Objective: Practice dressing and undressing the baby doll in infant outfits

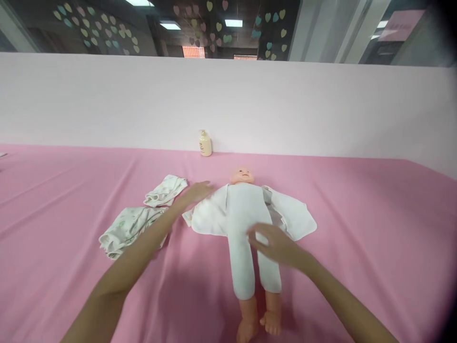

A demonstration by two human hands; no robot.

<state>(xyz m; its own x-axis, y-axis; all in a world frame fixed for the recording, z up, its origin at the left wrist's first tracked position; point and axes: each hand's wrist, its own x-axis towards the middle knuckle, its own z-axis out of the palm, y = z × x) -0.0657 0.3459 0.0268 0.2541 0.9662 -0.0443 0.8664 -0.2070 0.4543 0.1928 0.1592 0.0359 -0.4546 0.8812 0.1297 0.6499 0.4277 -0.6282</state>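
Note:
A baby doll (pixel 243 176) lies on its back, head toward the wall and bare feet toward me. Its body and legs show a white cloth suit (pixel 246 205), with white cloth flaps (pixel 210 214) spread out to both sides. My left hand (pixel 200 192) reaches to the top edge of the flap on the left, fingers stretched out, slightly blurred; I cannot tell whether it touches the cloth. Over the doll's thighs hovers my right hand (pixel 273 243), its thumb and fingers apart with nothing between them.
Two folded patterned cloths, a smaller one (pixel 166 189) and a larger one (pixel 128 228), lie left of the doll, the larger partly behind my left forearm. A pale yellow pump bottle (pixel 205 144) stands against the white wall (pixel 228 105). Pink cloth (pixel 357 238) covers the table.

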